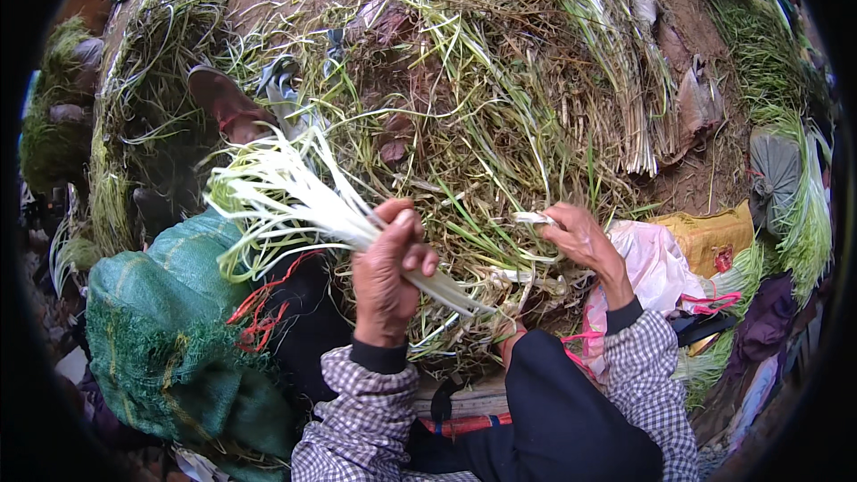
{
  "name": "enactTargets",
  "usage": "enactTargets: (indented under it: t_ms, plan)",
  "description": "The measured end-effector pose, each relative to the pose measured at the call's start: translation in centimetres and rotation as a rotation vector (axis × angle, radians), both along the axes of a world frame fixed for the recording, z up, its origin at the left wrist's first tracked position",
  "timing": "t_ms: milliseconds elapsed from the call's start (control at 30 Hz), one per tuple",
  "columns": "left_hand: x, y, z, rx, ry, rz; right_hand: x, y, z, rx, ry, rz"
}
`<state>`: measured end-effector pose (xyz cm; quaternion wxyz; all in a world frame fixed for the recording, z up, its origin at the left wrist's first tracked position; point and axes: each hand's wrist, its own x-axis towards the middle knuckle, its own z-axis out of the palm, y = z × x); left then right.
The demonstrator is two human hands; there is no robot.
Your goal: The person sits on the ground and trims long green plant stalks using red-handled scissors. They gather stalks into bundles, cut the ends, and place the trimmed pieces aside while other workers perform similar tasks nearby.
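Note:
My left hand (390, 268) is wrapped around a bunch of pale chive-like stalks (294, 201). Their loose leafy ends fan out to the left, and the straight ends poke out to the lower right. Over the heap of plant litter, my right hand (582, 234) pinches a whitish strip or stalk (533, 217) between thumb and fingers; what exactly it is, I cannot tell. Green blades and pale stalk scraps (495, 234) lie just left of that hand. Beneath both hands spreads a thick layer of dry and green trimmings (469, 147).
A green mesh sack (167, 321) with red string bulges at my left. Long stalks lie in a bundle (636, 140) at the upper right. Pink plastic (649, 254), a yellow bag (710, 234) and green bunches (800, 214) line the right. A shoe (227, 104) shows at upper left.

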<state>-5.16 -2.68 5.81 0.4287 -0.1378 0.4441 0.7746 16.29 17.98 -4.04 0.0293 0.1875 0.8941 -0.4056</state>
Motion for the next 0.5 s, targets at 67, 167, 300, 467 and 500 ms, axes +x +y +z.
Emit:
enactTargets:
  t_ms: [67,167,300,467,500]
  plan:
    - [1.1,0.6,-0.5,-0.061,-0.034,-0.019,-1.8,-1.8,0.2,0.064,0.166,-0.119]
    - [2.3,1.6,-0.2,-0.035,-0.077,-0.081,-4.1,-1.2,-0.4,-0.172,0.105,-0.323]
    - [2.7,2.5,0.1,0.002,-0.104,-0.124,-4.9,-0.8,-1.6,-0.274,-0.043,-0.463]
    - [2.1,1.4,-1.1,-0.037,-0.062,-0.052,-4.6,-2.1,5.2,-0.125,0.072,-0.197]
    - [2.3,1.4,-1.5,-0.035,-0.056,-0.038,-4.7,-2.6,8.1,-0.227,0.056,-0.199]
